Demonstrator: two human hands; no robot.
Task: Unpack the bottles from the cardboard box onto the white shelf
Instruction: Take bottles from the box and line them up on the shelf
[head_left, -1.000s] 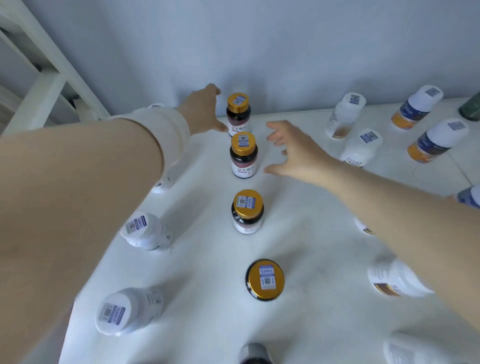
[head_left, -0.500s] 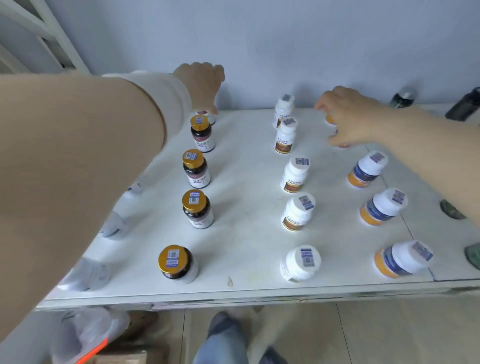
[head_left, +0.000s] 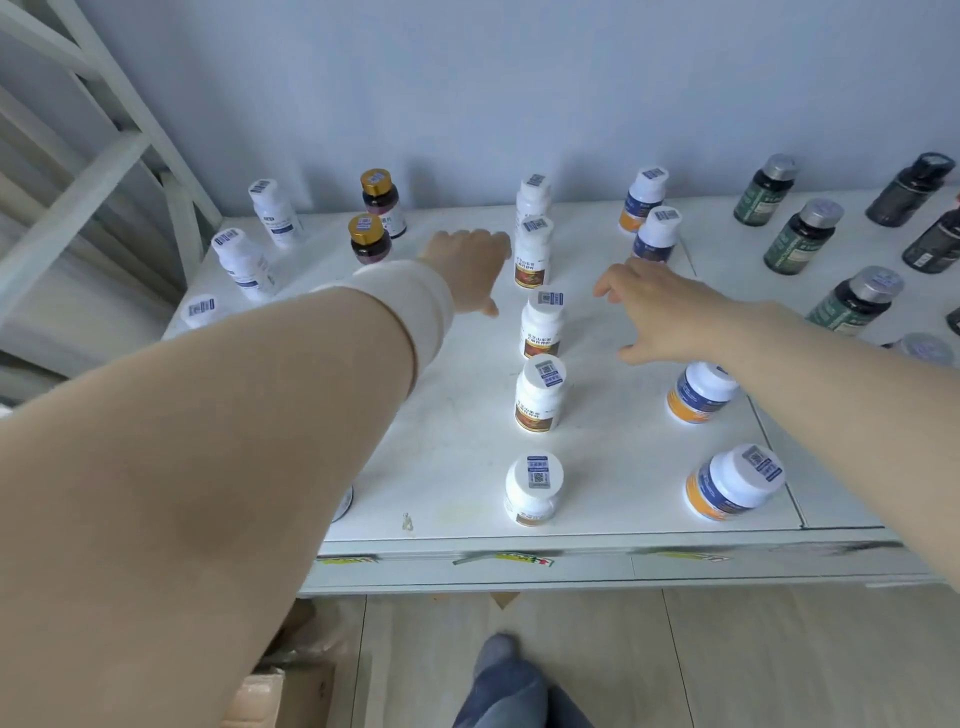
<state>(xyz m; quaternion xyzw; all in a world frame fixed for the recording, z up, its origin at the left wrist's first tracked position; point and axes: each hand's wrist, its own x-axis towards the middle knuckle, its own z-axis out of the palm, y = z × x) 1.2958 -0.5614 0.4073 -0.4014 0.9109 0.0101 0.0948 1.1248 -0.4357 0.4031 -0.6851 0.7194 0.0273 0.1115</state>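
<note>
Both hands, left (head_left: 467, 270) and right (head_left: 660, 312), spread empty above smooth white shelf (head_left: 457, 441); round plastic bottles (head_left: 540, 327) upright.

Wall (head_left: 519, 93) behind was plain pale grey-blue. White slatted frame (head_left: 78, 171) stood at far left, with diagonal braces. Floor (head_left: 779, 660) below was light wood planking. A blue-jeaned leg (head_left: 511, 686) showed at bottom centre. Small clear scrap (head_left: 408, 521) lay near the front edge.

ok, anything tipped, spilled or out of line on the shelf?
Nothing stands out. Bottles on the white shelf stand upright in columns, caps on, no spill. Only a tiny speck lies near the front edge. Left hand and right hand are empty.
</note>
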